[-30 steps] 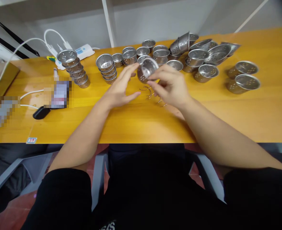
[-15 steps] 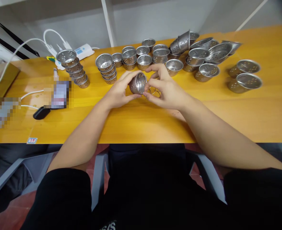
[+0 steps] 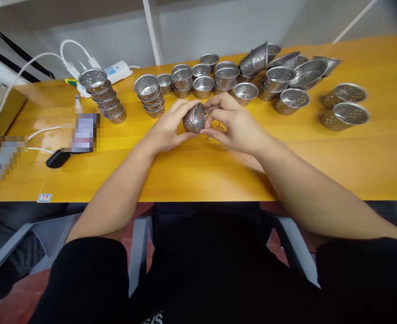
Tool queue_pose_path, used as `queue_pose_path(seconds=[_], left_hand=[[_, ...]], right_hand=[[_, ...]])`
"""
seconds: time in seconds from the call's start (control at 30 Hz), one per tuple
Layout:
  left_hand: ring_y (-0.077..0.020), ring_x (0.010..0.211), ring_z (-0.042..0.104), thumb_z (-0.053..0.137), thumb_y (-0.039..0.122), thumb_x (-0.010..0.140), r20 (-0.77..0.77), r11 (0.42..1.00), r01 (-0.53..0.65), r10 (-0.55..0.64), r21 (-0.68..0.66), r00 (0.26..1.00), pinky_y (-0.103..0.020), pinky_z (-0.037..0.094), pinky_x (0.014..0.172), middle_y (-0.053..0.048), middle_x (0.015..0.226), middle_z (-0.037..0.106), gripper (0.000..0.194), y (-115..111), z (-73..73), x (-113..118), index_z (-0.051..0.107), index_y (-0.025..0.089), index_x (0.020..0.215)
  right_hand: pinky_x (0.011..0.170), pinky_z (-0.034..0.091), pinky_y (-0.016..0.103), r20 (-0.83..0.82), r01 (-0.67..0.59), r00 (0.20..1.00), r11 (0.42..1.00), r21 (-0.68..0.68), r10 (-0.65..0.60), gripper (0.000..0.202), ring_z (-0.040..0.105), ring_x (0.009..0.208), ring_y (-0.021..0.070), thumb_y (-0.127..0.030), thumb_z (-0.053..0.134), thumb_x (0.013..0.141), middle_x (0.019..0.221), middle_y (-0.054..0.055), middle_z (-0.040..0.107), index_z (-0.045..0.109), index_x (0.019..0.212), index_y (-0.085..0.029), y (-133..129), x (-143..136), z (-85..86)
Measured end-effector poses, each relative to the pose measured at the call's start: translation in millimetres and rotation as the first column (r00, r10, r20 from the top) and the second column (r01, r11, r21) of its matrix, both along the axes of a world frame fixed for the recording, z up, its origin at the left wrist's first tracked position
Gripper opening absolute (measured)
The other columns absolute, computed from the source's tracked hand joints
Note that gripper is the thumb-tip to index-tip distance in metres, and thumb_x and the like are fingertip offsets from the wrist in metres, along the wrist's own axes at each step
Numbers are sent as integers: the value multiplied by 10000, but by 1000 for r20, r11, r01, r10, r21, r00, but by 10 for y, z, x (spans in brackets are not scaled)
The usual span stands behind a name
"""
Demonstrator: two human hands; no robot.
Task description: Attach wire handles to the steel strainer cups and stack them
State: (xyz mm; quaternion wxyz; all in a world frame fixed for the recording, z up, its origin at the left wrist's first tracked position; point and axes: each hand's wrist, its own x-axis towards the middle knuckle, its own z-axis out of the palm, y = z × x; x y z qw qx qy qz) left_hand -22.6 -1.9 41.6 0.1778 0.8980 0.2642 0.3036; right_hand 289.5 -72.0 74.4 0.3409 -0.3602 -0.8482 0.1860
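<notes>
A small perforated metal cup [image 3: 194, 118] is held tilted above the wooden table, its opening toward the right. My left hand [image 3: 169, 125] grips the cup from the left, thumb below and fingers above. At the cup's right rim is my right hand [image 3: 230, 119], its fingers bent and closed on a thin wire piece [image 3: 221, 128] with loops. Part of the wire is hidden by the fingers. Behind my hands stand several more metal cups, among them a low one [image 3: 203, 86] and another [image 3: 245, 92].
Stacked cups [image 3: 106, 96] and a shorter stack [image 3: 151, 95] stand at the left. Larger strainers [image 3: 308, 74] lie at the back right, near two separate cups [image 3: 344, 116]. A phone [image 3: 84, 132], a black object [image 3: 58, 159] and a white power strip [image 3: 118, 72] lie left.
My right hand's fingers have curled in closer to the cup's rim, and the wire piece has shifted slightly. My left hand still holds the cup in nearly the same place.
</notes>
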Motion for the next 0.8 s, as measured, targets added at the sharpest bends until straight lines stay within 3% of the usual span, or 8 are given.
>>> queue_pose_path(seconds=[0.13, 0.27, 0.4, 0.53, 0.6, 0.67, 0.73, 0.8], left_hand=[[-526, 1807, 670, 758, 1122, 1027, -4, 1000, 10, -10, 7, 1000, -798, 551, 1551, -171, 1898, 698, 1162, -24, 13, 7, 568, 413, 1928], [-522, 1823, 652, 739, 1064, 1077, -24, 1000, 0, 0, 7, 1000, -780, 539, 1560, -184, 1905, 691, 1083, -24, 15, 0, 575, 391, 1910], [-517, 1899, 580, 761, 1056, 1045, 82, 988, -143, 138, 56, 987, -760, 477, 1612, -171, 1969, 629, 1181, 98, -2, -106, 422, 404, 1970], [-401, 2103, 217, 642, 1055, 1108, 284, 922, -368, 323, 121, 903, -734, 275, 1735, -59, 2063, 538, 1187, 334, 56, -423, 196, 479, 2045], [-277, 2138, -55, 506, 1062, 1173, 297, 886, -447, 396, 124, 869, -719, 195, 1758, 8, 2021, 617, 1034, 505, 48, -629, 303, 508, 2022], [-203, 2106, -252, 268, 1073, 1215, 249, 873, -467, 426, 140, 870, -737, 167, 1735, 34, 2038, 608, 999, 720, -35, -807, 387, 457, 1993], [-230, 2113, -137, 152, 1143, 1167, 271, 837, -526, 476, 152, 836, -707, 223, 1708, 52, 2121, 484, 1140, 956, -179, -915, 281, 383, 2007], [-249, 2045, 149, 198, 1280, 1023, 405, 770, -626, 536, 126, 741, -628, 241, 1711, 20, 2160, 361, 1372, 1156, -321, -938, 79, 318, 1995]], right_hand=[[1458, 588, 831, -17, 1, 1000, 1000, 17, -1, 372, 701, 1675, 556, -732, 892, 1170, 1644, 139, 800, 935, 1298, -385, -21, -7, 14], [1483, 540, 891, -72, 122, 990, 991, 53, -118, 384, 665, 1709, 585, -740, 905, 1160, 1730, 135, 766, 926, 1395, -437, -14, 23, 38], [1510, 515, 885, -98, 181, 980, 981, 72, -174, 334, 610, 1770, 563, -719, 827, 1212, 1760, 127, 755, 924, 1401, -460, 105, 164, -17], [1487, 535, 879, -20, 89, 996, 996, -13, -89, 369, 706, 1668, 572, -736, 928, 1139, 1622, 159, 818, 942, 1246, -383, 264, 298, -198], [1460, 559, 871, 18, 55, 998, 996, -65, -54, 402, 763, 1591, 569, -738, 976, 1096, 1573, 177, 828, 935, 1162, -343, 306, 313, -281], [1427, 593, 844, 32, 27, 999, 994, -102, -24, 401, 799, 1532, 554, -724, 984, 1084, 1548, 185, 828, 924, 1103, -328, 318, 294, -333], [1397, 623, 817, 29, 0, 1000, 993, -118, 4, 384, 815, 1507, 539, -707, 974, 1083, 1529, 183, 828, 920, 1083, -327, 314, 258, -355], [1381, 643, 796, 25, -19, 999, 992, -122, 22, 365, 824, 1487, 519, -694, 971, 1076, 1510, 175, 834, 920, 1085, -333, 308, 225, -358]])
